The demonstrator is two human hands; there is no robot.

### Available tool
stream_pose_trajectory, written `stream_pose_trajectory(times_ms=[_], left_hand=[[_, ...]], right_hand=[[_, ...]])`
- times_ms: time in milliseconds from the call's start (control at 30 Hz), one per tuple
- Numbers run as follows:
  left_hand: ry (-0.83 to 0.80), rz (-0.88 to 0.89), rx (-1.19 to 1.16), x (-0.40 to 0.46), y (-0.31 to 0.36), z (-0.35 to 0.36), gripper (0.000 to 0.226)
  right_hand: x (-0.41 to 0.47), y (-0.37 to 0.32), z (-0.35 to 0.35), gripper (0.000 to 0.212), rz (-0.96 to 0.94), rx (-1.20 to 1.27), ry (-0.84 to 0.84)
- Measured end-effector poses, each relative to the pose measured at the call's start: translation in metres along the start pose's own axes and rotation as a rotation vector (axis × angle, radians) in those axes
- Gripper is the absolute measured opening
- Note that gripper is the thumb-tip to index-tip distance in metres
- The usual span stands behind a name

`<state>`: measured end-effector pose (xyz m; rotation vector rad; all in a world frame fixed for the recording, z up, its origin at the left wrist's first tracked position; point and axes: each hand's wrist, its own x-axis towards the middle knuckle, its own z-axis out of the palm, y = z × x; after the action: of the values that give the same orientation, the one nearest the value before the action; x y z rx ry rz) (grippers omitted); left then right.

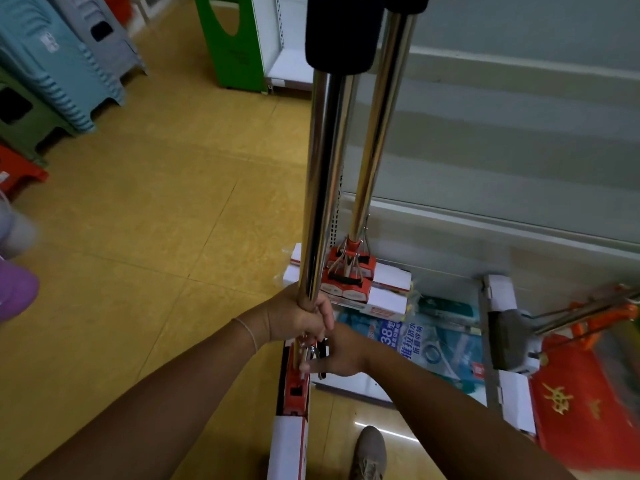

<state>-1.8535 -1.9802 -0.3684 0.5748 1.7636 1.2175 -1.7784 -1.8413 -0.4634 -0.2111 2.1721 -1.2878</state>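
I hold a sponge mop upright in front of me. Its shiny steel pole (323,174) rises to a black foam grip (341,29) at the top of the view. My left hand (298,315) grips the pole low down. Just below it, my right hand (337,351) has its fingers on the metal and black lever parts by the mop's red and white head (292,410), which points down at the floor. A second, similar mop (377,133) leans against the white shelving, its red head (349,268) resting on boxed mop refills.
White shelving (502,133) fills the right side, with packaged mops (433,341) and red boxes (585,403) at its foot. Stacked plastic stools (52,64) stand at the left, a green stand (232,39) behind. My shoe (369,452) is on the yellow tiled floor (156,220).
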Motion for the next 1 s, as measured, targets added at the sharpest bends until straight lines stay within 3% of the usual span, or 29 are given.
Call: stream_pose_trajectory(times_ms=[200,300,400,600,733,833,1000], left_hand=[[0.080,0.001,-0.108,0.011,0.005,0.001,0.040],[0.147,0.046,-0.167,0.015,0.004,0.006,0.033],[0.249,0.067,-0.187,0.018,0.001,0.009,0.020],[0.474,0.074,-0.082,0.021,0.003,0.011,0.037],[0.596,0.110,0.079,0.033,0.003,0.026,0.009],[0.615,0.151,0.224,0.041,0.008,0.032,0.005],[0.536,0.099,0.340,0.062,0.023,0.033,0.021]], right_hand=[[0.001,0.010,-0.003,0.086,-0.009,-0.015,0.165],[0.000,0.015,-0.004,0.100,-0.044,0.048,0.249],[0.003,0.020,0.000,0.094,-0.018,0.052,0.342],[0.012,0.019,0.006,0.078,0.253,-0.032,0.527],[0.018,0.020,0.004,0.049,0.320,-0.064,0.628],[0.021,0.024,-0.002,0.038,0.348,-0.096,0.660],[0.026,0.035,-0.017,0.022,0.428,-0.138,0.663]])
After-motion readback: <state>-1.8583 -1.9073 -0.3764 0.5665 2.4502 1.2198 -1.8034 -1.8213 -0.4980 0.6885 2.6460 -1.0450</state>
